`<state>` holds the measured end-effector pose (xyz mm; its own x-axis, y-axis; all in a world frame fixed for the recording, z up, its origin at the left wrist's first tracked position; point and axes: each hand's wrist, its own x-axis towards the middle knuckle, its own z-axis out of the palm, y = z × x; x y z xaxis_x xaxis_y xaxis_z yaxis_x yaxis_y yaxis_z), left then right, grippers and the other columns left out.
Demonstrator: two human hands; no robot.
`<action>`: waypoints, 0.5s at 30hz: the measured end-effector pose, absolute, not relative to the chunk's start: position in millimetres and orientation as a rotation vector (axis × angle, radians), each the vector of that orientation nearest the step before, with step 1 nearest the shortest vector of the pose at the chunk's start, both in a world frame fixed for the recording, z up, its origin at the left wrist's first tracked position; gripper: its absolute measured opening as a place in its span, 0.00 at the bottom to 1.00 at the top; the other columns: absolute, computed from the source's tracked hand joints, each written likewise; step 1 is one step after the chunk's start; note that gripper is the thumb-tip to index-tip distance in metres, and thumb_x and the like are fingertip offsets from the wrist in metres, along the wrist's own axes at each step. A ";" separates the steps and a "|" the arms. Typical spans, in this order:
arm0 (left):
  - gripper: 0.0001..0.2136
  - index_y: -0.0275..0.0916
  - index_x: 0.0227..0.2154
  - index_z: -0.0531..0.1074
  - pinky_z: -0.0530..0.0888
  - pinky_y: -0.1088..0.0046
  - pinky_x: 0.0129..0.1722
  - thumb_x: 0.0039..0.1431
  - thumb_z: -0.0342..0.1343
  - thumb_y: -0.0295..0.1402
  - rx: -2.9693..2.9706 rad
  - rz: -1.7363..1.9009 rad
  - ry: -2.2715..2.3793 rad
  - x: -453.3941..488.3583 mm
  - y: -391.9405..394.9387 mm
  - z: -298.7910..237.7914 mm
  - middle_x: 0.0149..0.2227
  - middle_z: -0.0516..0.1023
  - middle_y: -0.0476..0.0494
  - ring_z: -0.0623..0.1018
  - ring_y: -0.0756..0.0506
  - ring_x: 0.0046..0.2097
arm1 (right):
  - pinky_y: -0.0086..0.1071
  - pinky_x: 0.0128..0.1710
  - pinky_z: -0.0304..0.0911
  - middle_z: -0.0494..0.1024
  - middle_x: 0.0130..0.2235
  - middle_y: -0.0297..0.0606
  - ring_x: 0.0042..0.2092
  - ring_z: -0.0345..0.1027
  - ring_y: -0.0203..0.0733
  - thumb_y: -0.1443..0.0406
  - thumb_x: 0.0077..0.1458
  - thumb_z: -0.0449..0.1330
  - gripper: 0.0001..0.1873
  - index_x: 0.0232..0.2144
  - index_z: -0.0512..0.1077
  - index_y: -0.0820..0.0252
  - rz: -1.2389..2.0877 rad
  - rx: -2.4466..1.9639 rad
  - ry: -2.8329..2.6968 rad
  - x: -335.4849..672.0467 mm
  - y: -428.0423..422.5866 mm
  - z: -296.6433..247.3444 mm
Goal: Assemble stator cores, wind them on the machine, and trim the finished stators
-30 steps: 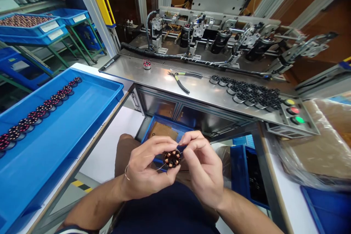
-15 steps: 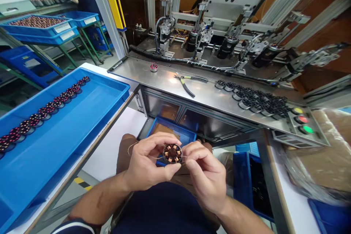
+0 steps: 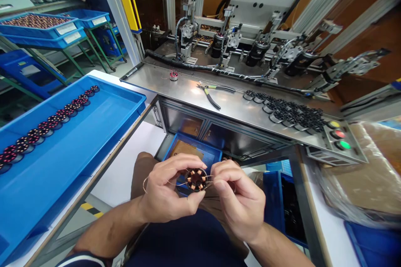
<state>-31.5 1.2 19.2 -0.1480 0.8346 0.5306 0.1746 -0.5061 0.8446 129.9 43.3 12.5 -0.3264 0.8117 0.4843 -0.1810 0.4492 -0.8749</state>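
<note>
The left hand (image 3: 172, 188) holds a round black-rimmed part with blocky copper windings (image 3: 196, 179) by its rim, short of the front edge of the shiny steel worktop (image 3: 180, 91); the right hand (image 3: 240, 196) narrowly pinches thin wires (image 3: 210, 178) at its right side. Splayed metal pliers with green-and-black handles (image 3: 209, 94) lie near that edge.

Bright light, glare on the steel ledge (image 3: 234, 109) (soft, warm-toned), wide-angle stretch at the edges.

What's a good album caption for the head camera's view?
Left hand holds a copper-wound part, right hand pinches its thin wires; pliers lie beyond.
</note>
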 end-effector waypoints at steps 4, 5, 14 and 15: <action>0.26 0.41 0.45 0.76 0.78 0.80 0.40 0.40 0.61 0.15 1.377 1.691 1.043 -30.7 1.8 26.2 0.40 0.81 0.46 0.81 0.49 0.40 | 0.37 0.36 0.66 0.73 0.32 0.37 0.35 0.68 0.41 0.71 0.61 0.59 0.05 0.38 0.73 0.60 1.064 -0.453 -1.653 135.5 47.4 11.9; 0.24 0.41 0.43 0.77 0.78 0.80 0.40 0.40 0.61 0.15 1.336 1.674 1.008 -31.4 1.9 28.1 0.39 0.82 0.47 0.81 0.49 0.40 | 0.38 0.36 0.67 0.73 0.33 0.38 0.36 0.69 0.42 0.72 0.61 0.58 0.06 0.40 0.73 0.60 1.044 -0.424 -1.682 137.3 49.7 12.7; 0.24 0.39 0.42 0.77 0.79 0.76 0.41 0.39 0.60 0.16 1.303 1.559 0.950 -35.7 -1.6 30.5 0.38 0.81 0.44 0.82 0.47 0.39 | 0.39 0.33 0.67 0.74 0.32 0.40 0.34 0.68 0.41 0.76 0.56 0.60 0.12 0.41 0.75 0.62 0.852 -0.264 -1.888 137.0 63.4 27.9; 0.24 0.39 0.42 0.77 0.79 0.76 0.41 0.39 0.60 0.16 1.323 1.563 0.957 -35.5 -1.6 30.3 0.38 0.81 0.44 0.82 0.47 0.39 | 0.39 0.32 0.67 0.74 0.31 0.39 0.33 0.67 0.40 0.77 0.55 0.60 0.11 0.39 0.75 0.62 0.843 -0.281 -1.869 136.1 61.8 28.1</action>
